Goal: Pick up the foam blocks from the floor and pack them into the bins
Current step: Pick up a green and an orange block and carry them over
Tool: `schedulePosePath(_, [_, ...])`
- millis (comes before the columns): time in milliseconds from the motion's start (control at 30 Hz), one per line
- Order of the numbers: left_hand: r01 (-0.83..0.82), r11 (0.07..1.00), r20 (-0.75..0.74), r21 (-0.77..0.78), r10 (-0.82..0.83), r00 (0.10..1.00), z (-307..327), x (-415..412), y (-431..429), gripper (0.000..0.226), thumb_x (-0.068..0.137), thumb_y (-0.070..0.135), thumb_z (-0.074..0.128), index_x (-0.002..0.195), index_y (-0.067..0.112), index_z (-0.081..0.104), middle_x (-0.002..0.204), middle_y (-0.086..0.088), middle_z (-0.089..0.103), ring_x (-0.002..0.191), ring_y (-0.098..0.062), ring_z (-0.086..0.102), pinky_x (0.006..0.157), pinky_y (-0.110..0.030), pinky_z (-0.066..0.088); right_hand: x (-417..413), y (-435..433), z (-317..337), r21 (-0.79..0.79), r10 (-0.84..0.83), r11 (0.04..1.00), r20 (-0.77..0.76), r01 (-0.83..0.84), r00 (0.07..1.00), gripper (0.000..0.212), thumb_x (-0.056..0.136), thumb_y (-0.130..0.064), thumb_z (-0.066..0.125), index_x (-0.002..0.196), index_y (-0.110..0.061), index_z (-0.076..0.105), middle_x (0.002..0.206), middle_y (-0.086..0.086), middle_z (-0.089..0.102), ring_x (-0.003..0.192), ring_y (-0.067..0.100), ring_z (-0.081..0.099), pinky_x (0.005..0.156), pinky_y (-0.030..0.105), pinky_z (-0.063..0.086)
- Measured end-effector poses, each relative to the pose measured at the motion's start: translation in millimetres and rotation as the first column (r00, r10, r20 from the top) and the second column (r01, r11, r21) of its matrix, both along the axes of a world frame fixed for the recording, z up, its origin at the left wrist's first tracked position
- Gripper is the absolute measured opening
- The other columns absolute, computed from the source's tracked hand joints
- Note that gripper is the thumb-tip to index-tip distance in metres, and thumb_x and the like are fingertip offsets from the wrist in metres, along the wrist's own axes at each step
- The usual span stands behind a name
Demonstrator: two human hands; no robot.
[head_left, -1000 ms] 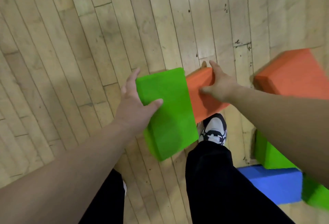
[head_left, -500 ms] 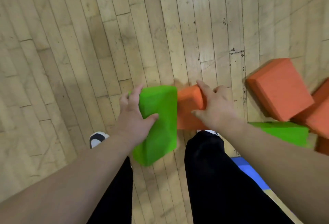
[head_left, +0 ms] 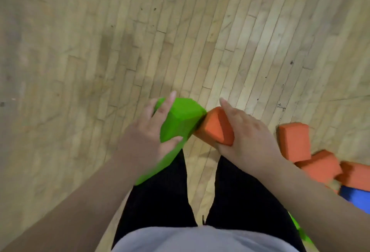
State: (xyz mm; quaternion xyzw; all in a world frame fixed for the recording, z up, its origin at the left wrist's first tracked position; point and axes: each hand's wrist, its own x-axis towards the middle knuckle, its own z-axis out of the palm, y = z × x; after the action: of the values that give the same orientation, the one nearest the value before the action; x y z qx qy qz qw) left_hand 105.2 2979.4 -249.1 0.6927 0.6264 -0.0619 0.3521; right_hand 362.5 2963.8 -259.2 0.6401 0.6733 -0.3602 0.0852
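two blocks lifted, one in each hand
the left hand (head_left: 148, 131) grips the green foam block (head_left: 180, 119) and the right hand (head_left: 246, 133) grips the orange foam block (head_left: 216, 127), mid-frame, corners touching. since a second ago the view has swung and the loose blocks (head_left: 294, 141) sit lower right; no bin shows, so carrying likely comes next.

The green block (head_left: 180, 119) was plain bright lime. Touching its right side, the orange block (head_left: 217, 129) was flat orange. Farther right of the green block were more orange blocks (head_left: 294, 141) and a blue block (head_left: 354, 195). Below it, the trousers (head_left: 160, 191) were black and the shirt (head_left: 200, 239) pale grey. The floor (head_left: 200, 41) around it was pale tan wood strips with dark specks.
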Motion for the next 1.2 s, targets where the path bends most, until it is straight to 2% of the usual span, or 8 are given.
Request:
schedulePosePath(133, [-0.192,0.973,0.077,0.129,0.183,0.980,105,-81,-7,0.110,0.075,0.061,0.073,0.162,0.043,0.007,0.162,0.009,0.033,0.136,-0.018,0.051,0.097,-0.040,0.054,-73,40,110,0.075,0.206,0.976,-0.020,-0.204,0.978,0.100,0.076,-0.057,0.077,0.158,-0.027,0.028,0.147,-0.001,0.053,0.128,0.025,0.055,0.102,0.042,0.045])
schedulePosePath(367, [-0.534,0.822,0.106,0.197,0.524,0.845,223,-140,-88,0.099,0.077,0.060,0.076,0.156,0.053,0.018,0.148,0.018,0.038,0.122,0.001,0.045,0.092,-0.016,0.037,-146,61,215,0.168,0.577,0.813,-0.108,-0.557,0.809,0.102,0.077,-0.068,0.069,0.160,-0.038,0.018,0.150,-0.010,0.046,0.129,0.019,0.049,0.101,0.033,0.038])
schedulePosePath(533, [-0.740,0.611,-0.014,0.282,0.773,0.634,238,-66,-164,0.101,0.081,0.065,0.070,0.157,0.053,0.006,0.148,0.009,0.039,0.128,-0.017,0.050,0.097,-0.035,0.048,-143,51,233,0.218,0.802,0.596,-0.123,-0.773,0.584,0.099,0.077,-0.067,0.069,0.158,-0.038,0.020,0.151,-0.011,0.045,0.130,0.017,0.048,0.099,0.033,0.040])
schedulePosePath(667, [-0.875,0.368,0.019,0.316,0.919,0.393,240,30,-228,0.104,0.080,0.061,0.074,0.155,0.057,0.003,0.138,0.008,0.049,0.118,-0.019,0.056,0.092,-0.039,0.052,-130,18,248,0.244,0.962,0.271,-0.032,-0.931,0.272,0.095,0.074,-0.072,0.063,0.154,-0.040,0.023,0.145,-0.009,0.052,0.123,0.021,0.055,0.098,0.038,0.046])
schedulePosePath(767, [-0.893,0.283,-0.020,0.349,0.955,0.295,253,74,-269,0.106,0.079,0.062,0.072,0.157,0.054,0.001,0.137,0.008,0.050,0.119,-0.018,0.055,0.091,-0.038,0.050,-121,-10,272,0.213,0.989,0.145,-0.041,-0.966,0.140,0.095,0.067,-0.079,0.050,0.151,-0.043,0.024,0.142,-0.011,0.053,0.121,0.021,0.056,0.096,0.039,0.047])
schedulePosePath(867, [-0.927,0.107,0.025,0.359,0.992,0.124,266,104,-316,0.114,0.076,0.061,0.077,0.161,0.045,0.003,0.142,0.008,0.050,0.125,-0.015,0.052,0.098,-0.035,0.047,-129,-50,297,0.220,1.000,-0.002,-0.020,-0.976,-0.006,0.100,0.057,-0.082,0.036,0.149,-0.045,0.024,0.140,-0.013,0.054,0.120,0.017,0.056,0.091,0.034,0.045])
schedulePosePath(1067, [-0.842,-0.434,0.174,0.321,0.901,-0.398,275,166,-447,0.119,0.075,0.064,0.079,0.163,0.032,0.006,0.159,0.004,0.037,0.141,-0.018,0.042,0.109,-0.033,0.038,-172,-187,318,0.321,0.940,-0.328,0.017,-0.888,-0.341,0.089,0.079,-0.079,0.056,0.153,-0.042,0.024,0.146,-0.016,0.049,0.124,0.012,0.053,0.097,0.031,0.042])
schedulePosePath(1200, [-0.716,-0.629,0.180,0.303,0.776,-0.605,288,212,-562,0.117,0.076,0.072,0.071,0.162,0.035,0.001,0.163,0.008,0.031,0.143,-0.016,0.039,0.110,-0.032,0.037,-186,-329,316,0.370,0.821,-0.540,0.033,-0.756,-0.570,0.092,0.077,-0.076,0.065,0.153,-0.036,0.030,0.141,-0.012,0.055,0.121,0.013,0.058,0.099,0.036,0.047])
